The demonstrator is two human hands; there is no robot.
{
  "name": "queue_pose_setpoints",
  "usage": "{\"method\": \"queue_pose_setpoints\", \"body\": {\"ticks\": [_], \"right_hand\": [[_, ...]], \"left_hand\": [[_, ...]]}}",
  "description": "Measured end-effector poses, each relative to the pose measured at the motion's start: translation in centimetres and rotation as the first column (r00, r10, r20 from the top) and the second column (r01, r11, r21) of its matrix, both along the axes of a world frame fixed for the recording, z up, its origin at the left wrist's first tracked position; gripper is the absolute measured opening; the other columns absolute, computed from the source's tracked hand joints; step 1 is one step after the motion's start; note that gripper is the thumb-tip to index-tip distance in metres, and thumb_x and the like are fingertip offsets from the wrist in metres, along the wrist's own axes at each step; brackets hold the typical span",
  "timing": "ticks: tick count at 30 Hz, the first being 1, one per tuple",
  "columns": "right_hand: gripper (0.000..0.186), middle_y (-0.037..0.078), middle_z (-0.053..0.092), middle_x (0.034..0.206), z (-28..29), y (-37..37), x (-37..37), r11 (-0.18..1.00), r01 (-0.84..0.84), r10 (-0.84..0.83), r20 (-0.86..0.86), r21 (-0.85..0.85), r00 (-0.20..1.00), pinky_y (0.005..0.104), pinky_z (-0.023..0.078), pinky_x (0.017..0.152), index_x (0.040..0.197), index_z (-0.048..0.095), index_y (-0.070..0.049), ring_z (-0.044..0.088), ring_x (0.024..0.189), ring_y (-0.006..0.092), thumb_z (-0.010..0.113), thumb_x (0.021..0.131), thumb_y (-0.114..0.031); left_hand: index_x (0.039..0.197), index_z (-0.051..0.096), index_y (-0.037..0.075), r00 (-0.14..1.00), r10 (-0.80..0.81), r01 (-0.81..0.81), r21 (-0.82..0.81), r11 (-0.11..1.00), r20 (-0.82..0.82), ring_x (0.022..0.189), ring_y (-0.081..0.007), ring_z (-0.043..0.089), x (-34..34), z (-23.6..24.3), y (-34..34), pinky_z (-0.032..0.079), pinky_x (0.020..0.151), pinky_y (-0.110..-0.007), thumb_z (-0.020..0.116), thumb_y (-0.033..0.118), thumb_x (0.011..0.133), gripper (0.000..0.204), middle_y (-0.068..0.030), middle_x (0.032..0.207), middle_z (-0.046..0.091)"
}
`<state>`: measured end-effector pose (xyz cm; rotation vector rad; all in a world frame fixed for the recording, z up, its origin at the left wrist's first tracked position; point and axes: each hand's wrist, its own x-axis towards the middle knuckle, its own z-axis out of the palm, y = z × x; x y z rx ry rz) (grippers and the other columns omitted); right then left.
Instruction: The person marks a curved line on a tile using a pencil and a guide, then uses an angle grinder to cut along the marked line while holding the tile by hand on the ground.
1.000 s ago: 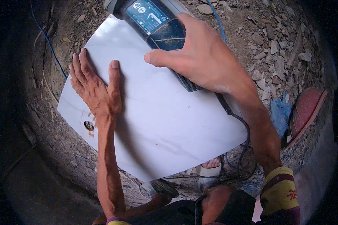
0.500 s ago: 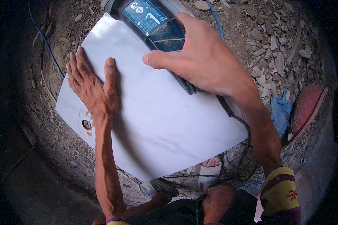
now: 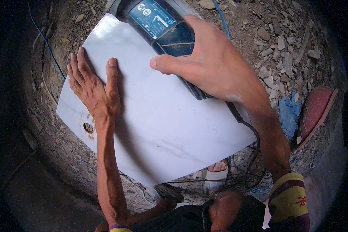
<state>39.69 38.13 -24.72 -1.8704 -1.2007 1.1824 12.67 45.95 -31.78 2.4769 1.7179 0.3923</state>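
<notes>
Starting far left with thin blue cable (image 3: 46, 38), slanting over dirt (image 3: 71, 31) toward white panel (image 3: 162, 123). Placing panel mid-view, glossy, faintly veined, tilted off square, one corner pointing down near wearer's legs; can't tell what props it up. Noting round hole (image 3: 88, 128) near left corner, ringed by brown smudges, just left of wrist. Laying left hand (image 3: 92, 87) palm down on panel's left part, four fingers close together, thumb spread away, nothing gripped.

Next, dark blue power tool (image 3: 158, 23) at top centre, over panel's upper edge, running diagonally, front end cut off by frame; can't tell whether touching panel. Wrapping right hand (image 3: 216, 62) around rear body, thumb on near side pointing left, fingers mostly hidden behind casing. Below, sandalled foot (image 3: 217, 175) peeking out past panel's lower edge. Trailing black cord (image 3: 255, 135) from tool's rear, under right forearm, curling beside panel's right corner. At top, another blue cable (image 3: 222, 17) behind right hand. Farther right, broken rubble (image 3: 274, 50), then crumpled blue plastic (image 3: 289, 116) just beside red rounded object (image 3: 317, 112), kind unclear. Lower right, yellow sleeve (image 3: 288, 195) with dark bands.
</notes>
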Motion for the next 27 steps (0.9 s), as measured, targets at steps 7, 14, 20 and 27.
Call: {"method": "queue_pose_setpoints", "body": {"ticks": [7, 14, 20, 27], "right_hand": [[0.055, 0.022, 0.074, 0.082, -0.3, -0.8, -0.1, 0.999, 0.012, -0.012, -0.014, 0.047, 1.0, 0.0446, 0.062, 0.074, 0.107, 0.067, 0.01, 0.076, 0.074, 0.0326, 0.084, 0.079, -0.034], [0.047, 0.021, 0.073, 0.076, 0.0, -1.4, 0.0, 0.999, -0.007, 0.008, -0.034, 0.039, 0.999, 0.045, 0.061, 0.071, 0.101, 0.07, 0.007, 0.075, 0.071, 0.0312, 0.083, 0.079, -0.033], [0.046, 0.02, 0.073, 0.074, 0.1, -2.0, 0.1, 0.999, 0.011, -0.009, -0.043, 0.035, 0.999, 0.0455, 0.061, 0.07, 0.1, 0.07, 0.008, 0.075, 0.069, 0.0312, 0.082, 0.079, -0.032], [0.052, 0.022, 0.074, 0.076, -0.3, -2.7, 0.3, 1.0, -0.002, 0.003, -0.024, 0.029, 1.0, 0.0461, 0.062, 0.073, 0.105, 0.069, 0.011, 0.077, 0.073, 0.0339, 0.082, 0.079, -0.033]], "left_hand": [[0.174, 0.032, 0.006, 1.0, 0.003, -0.003, -0.004, 1.0, -0.006, 0.167, -0.0472, 0.02, -0.4, 0.0, 0.0, 0.01, 0.137, -0.06, 0.057, 0.067, 0.105, 0.095, -0.0269, 0.178, 0.03], [0.174, 0.032, 0.007, 1.0, -0.004, 0.004, 0.006, 1.0, -0.025, 0.168, -0.0459, 0.018, -0.7, -0.1, 0.0, 0.009, 0.137, -0.059, 0.056, 0.068, 0.106, 0.095, -0.0262, 0.179, 0.029], [0.174, 0.032, 0.008, 1.0, -0.002, 0.002, -0.002, 1.0, -0.002, 0.169, -0.045, 0.018, -0.6, -0.3, 0.1, 0.009, 0.137, -0.059, 0.055, 0.07, 0.105, 0.096, -0.0257, 0.179, 0.03], [0.174, 0.032, 0.008, 1.0, -0.008, 0.008, -0.005, 1.0, 0.011, 0.168, -0.0446, 0.019, -0.4, -0.4, 0.0, 0.009, 0.138, -0.058, 0.054, 0.07, 0.105, 0.095, -0.0256, 0.179, 0.03]]}}
